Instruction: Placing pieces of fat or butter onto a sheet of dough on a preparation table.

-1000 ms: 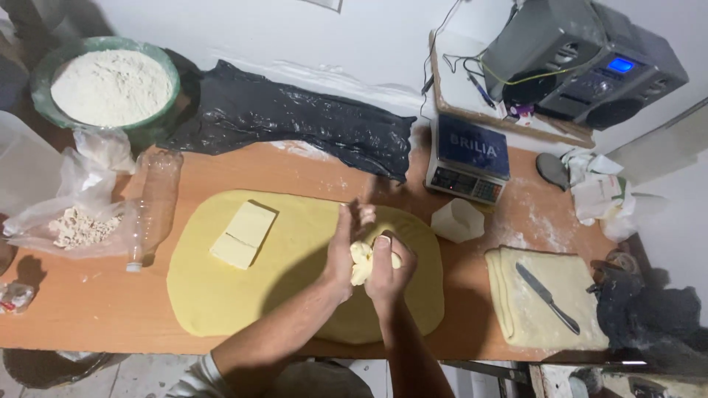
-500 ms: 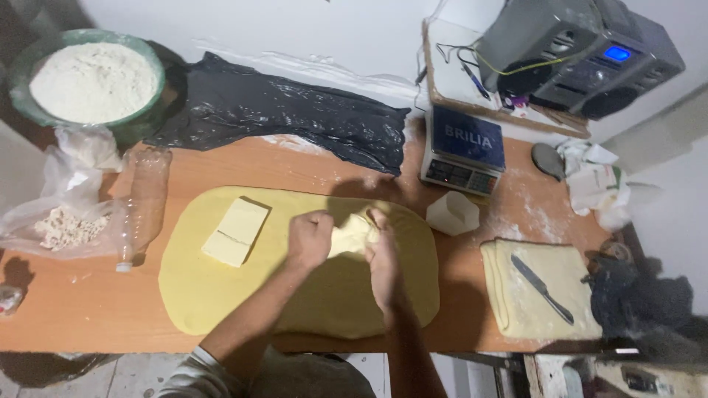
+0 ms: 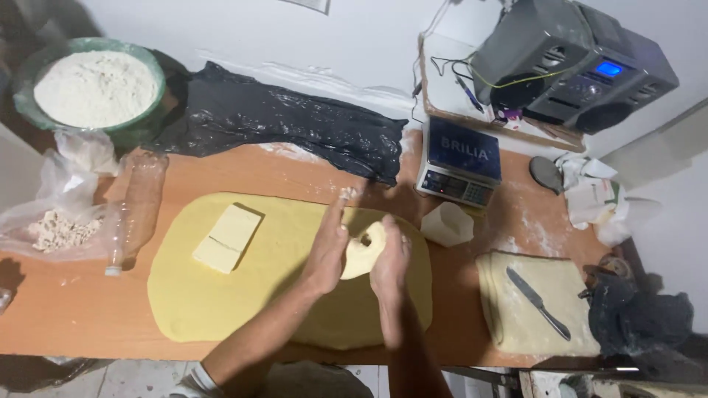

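A wide sheet of yellow rolled dough [image 3: 221, 309] covers the middle of the wooden table [image 3: 66, 317]. Two flat pale butter slabs [image 3: 227, 237] lie side by side on its left part. My left hand [image 3: 330, 247] and my right hand [image 3: 389, 265] are raised above the right part of the sheet, palms facing each other. Between them they press a soft pale lump of butter or dough [image 3: 363, 248]. Fingers of both hands are stretched out flat against the lump.
A green bowl of flour [image 3: 96, 87] stands at the back left, black plastic sheeting [image 3: 295, 129] behind. A clear bottle [image 3: 136, 206] and a plastic bag [image 3: 51, 221] lie left. A scale [image 3: 461, 158], white cup [image 3: 446, 223], radio [image 3: 582, 70], and a knife [image 3: 537, 302] on folded dough sit right.
Both hands lifted the pale lump off the dough sheet and now squeeze it flat between the palms; the left hand moved back to the right against it.
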